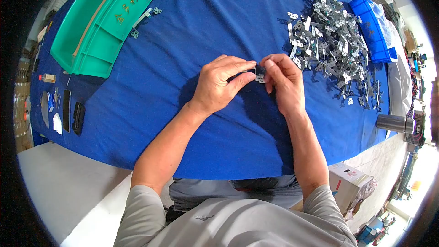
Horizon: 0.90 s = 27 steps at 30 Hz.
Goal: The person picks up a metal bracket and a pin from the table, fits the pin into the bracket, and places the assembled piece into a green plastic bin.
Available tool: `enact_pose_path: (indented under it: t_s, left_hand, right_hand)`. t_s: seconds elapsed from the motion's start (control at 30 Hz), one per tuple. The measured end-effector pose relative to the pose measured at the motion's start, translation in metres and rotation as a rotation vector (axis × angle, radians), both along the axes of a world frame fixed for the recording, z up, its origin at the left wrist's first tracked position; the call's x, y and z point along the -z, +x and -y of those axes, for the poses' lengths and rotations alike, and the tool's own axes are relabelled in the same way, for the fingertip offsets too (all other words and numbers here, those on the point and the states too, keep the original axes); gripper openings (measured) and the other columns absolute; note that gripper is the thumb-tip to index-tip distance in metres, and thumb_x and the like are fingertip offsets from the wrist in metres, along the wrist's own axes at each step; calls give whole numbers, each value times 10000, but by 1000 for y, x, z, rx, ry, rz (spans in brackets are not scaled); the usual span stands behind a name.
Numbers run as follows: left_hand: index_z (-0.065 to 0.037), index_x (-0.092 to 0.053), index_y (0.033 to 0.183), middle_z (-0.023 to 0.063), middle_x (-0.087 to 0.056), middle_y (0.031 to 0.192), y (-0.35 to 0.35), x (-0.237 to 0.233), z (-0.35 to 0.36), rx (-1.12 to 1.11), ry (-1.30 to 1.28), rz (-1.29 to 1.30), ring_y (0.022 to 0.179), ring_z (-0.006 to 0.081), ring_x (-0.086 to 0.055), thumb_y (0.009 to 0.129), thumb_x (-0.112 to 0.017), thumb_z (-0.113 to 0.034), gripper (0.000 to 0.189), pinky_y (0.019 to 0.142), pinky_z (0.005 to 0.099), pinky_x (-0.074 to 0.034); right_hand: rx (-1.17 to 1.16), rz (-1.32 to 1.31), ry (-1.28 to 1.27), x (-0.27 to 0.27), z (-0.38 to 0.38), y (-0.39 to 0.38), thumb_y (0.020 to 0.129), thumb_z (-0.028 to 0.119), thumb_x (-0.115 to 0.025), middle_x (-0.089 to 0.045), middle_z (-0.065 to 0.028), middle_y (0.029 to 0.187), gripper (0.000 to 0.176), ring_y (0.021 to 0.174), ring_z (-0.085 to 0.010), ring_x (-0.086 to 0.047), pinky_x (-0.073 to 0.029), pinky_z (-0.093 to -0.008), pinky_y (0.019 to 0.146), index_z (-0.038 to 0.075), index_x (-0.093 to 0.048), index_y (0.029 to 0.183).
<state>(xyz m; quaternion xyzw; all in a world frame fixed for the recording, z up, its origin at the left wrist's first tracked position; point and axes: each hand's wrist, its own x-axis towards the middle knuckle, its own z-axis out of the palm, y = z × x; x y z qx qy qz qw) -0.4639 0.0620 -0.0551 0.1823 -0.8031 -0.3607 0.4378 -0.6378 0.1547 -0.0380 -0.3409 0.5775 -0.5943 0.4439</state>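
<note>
Over the middle of the blue cloth, my left hand [220,83] and my right hand [284,81] are close together, fingertips almost touching. A small metal part [260,77] shows between them. My left thumb and fingers pinch its left side. My right thumb and fingers are closed at its right side, and they hide some of it. To the right lies a large heap of similar metal parts [327,36]. A longer metal piece [142,22] rests beside the green bin at the upper left.
A green bin [103,48] stands at the upper left, a blue bin [372,29] at the upper right. A metal cylinder [395,123] sits near the right edge. A black case [78,118] and a dark bar [66,110] lie at the left. A carton [350,183] stands below the table.
</note>
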Motion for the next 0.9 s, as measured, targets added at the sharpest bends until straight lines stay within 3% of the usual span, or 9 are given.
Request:
enact_pose_path:
  t_s: [0.07,0.13,0.23,0.53,0.73,0.9]
  left_hand:
    - [-19,-764,1105,92,-763,962,1,-3,-2,-112,164,55,758,129,-688,918,-762,-138,221,636,281,-550]
    - [-14,-744,1147,65,-758,923,2,-7,-6,-174,470,62,669,71,-648,1014,-672,-225,260,551,246,-532]
    - [-24,-731,1172,61,-759,932,2,-6,-5,-187,593,35,670,64,-643,1033,-648,-255,282,533,220,-524]
    - [-14,-734,1158,54,-756,919,3,-6,-5,-163,551,44,669,63,-643,1023,-664,-249,280,538,213,-513]
    - [1,-761,1105,103,-758,970,3,-9,0,-159,255,22,805,130,-688,943,-751,-167,234,732,272,-549]
    - [-27,-779,1088,111,-761,1009,3,-3,2,-130,93,6,884,182,-700,857,-806,-96,242,778,301,-552]
  right_hand:
    - [72,81,-54,1,2,0,1022,182,-645,-646,5,802,179,663,-34,-547,-424,-210,521,22,-706,1073]
    - [7,-34,24,0,0,-1,1023,184,-649,-645,10,800,179,670,-34,-549,-429,-208,540,23,-711,1074]
    - [-74,-220,62,-5,-3,6,1032,187,-643,-640,18,804,190,690,-40,-544,-441,-216,589,15,-715,1065]
    - [-78,-384,50,1,-2,8,1020,190,-663,-621,22,735,193,666,-49,-540,-446,-240,592,3,-710,1034]
    - [-78,-474,51,7,-3,7,1009,163,-664,-629,9,726,168,660,-57,-558,-459,-251,577,3,-706,1043]
    - [-89,-327,61,5,-1,4,1009,156,-655,-651,-25,787,181,666,-82,-592,-504,-261,600,-11,-698,1064]
